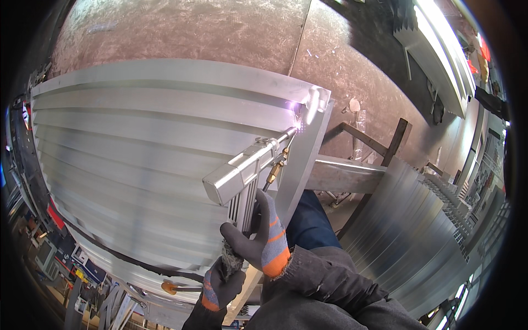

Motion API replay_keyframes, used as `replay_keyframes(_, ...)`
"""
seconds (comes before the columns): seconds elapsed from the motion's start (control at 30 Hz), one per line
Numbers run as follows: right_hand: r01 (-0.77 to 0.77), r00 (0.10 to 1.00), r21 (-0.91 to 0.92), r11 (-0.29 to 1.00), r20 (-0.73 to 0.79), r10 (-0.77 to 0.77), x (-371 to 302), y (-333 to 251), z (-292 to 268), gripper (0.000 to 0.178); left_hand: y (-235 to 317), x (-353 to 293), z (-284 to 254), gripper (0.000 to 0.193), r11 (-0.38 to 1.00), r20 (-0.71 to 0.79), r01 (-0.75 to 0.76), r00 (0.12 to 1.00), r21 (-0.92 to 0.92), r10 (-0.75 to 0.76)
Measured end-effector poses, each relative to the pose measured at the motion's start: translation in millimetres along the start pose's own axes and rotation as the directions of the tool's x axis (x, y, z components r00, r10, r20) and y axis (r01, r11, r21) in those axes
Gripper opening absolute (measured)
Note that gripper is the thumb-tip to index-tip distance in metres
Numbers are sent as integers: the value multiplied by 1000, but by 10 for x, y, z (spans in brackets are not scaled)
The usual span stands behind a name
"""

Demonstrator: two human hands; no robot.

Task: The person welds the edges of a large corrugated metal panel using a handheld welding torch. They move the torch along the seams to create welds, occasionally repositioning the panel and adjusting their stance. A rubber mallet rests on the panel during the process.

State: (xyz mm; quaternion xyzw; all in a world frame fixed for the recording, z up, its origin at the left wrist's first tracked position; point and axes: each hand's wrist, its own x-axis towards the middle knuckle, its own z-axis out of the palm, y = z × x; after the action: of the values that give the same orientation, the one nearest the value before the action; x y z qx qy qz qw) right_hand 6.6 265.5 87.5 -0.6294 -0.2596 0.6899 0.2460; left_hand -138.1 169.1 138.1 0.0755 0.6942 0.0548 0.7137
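Evidently the work is under way rather than finished: sparks flare at the nozzle of a silver handheld torch, which hangs over the grey slatted panel with its tip near the far right corner, beside the end rail. How many slat ends are already joined, and how many are left, I cannot tell. The right hand is curled round the torch's handle, while the left hand closes on the dark wrapping just below it
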Motion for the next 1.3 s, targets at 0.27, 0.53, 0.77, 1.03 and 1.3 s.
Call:
replay_keyframes(0.27,8,1000,21,1000,6,-9,-52,31,27,80,-115,-23,-40,22,999,5,-24,1000,-21,24)
replay_keyframes(0.53,70,997,-4,998,-17,-70,-74,71,59,81,-153,-67,-64,20,999,15,-30,999,-34,30)
replay_keyframes(0.77,121,992,35,992,22,-122,-106,82,115,95,-146,-152,-95,21,997,-65,-73,995,40,75)
replay_keyframes(1.03,161,982,-129,978,-75,-172,178,-30,-36,84,15,99,90,22,996,-57,-56,997,-62,53)
replay_keyframes(1.3,172,975,-88,981,-129,-183,338,-52,-90,75,153,239,168,21,998,-64,-66,996,18,67)
